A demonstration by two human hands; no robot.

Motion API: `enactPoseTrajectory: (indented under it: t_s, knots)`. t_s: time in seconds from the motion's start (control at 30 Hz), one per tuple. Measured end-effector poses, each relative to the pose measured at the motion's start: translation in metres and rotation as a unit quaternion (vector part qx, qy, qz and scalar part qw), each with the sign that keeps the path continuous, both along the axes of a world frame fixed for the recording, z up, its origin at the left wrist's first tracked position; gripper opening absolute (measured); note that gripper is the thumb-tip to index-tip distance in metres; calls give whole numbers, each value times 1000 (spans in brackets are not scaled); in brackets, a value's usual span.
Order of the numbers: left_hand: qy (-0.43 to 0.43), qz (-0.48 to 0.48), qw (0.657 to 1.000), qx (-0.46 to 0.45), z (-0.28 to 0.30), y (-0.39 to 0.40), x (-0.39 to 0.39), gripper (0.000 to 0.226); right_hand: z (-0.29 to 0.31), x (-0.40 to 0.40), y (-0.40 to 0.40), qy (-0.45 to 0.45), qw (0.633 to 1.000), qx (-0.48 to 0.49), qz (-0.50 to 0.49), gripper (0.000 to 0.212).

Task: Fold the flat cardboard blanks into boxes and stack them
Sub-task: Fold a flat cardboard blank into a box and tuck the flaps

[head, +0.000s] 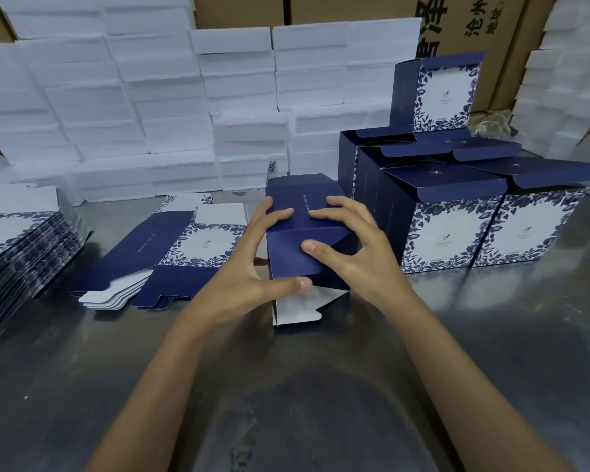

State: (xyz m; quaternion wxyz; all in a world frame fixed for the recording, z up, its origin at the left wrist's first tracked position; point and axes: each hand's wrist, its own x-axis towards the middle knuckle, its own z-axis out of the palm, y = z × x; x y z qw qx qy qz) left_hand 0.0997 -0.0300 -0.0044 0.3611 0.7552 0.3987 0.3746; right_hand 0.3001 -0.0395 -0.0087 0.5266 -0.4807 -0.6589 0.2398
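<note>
A dark blue cardboard box [288, 253], half folded, stands at the middle of the steel table [321, 386]. My left hand [252, 267] grips its left side, thumb under a blue flap. My right hand [351, 247] presses fingers on its top and thumb on the same flap. A white inner flap [297, 310] hangs below the box. Just left lies a small pile of flat blanks [171, 253]. A taller fanned pile of blanks [17, 260] sits at the far left. Folded blue and white floral boxes [491, 229] are stacked at the right.
White foam blocks [150, 107] form a wall along the back of the table. Brown shipping cartons [474, 25] stand behind them. More foam blocks [566, 80] rise at the far right.
</note>
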Motion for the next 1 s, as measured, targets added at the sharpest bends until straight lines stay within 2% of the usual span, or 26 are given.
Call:
enactPoseTrajectory:
  t_s: [0.13,0.23,0.33,0.73,1.0]
  knots:
    - [-7,7,1000,-3,2,-1,0,80,-4,-3,3,-3,999,21,-38,35]
    - [-89,74,993,10,3,0,10,45,-5,-4,4,11,999,16,-27,34]
    - [-186,94,977,-44,8,2,23,25,-3,-2,3,45,999,-2,-4,31]
    - [-171,154,973,13,5,0,38,15,0,3,5,109,994,-11,19,15]
    - [-216,142,966,31,0,-1,43,13,1,-2,6,101,995,14,-8,13]
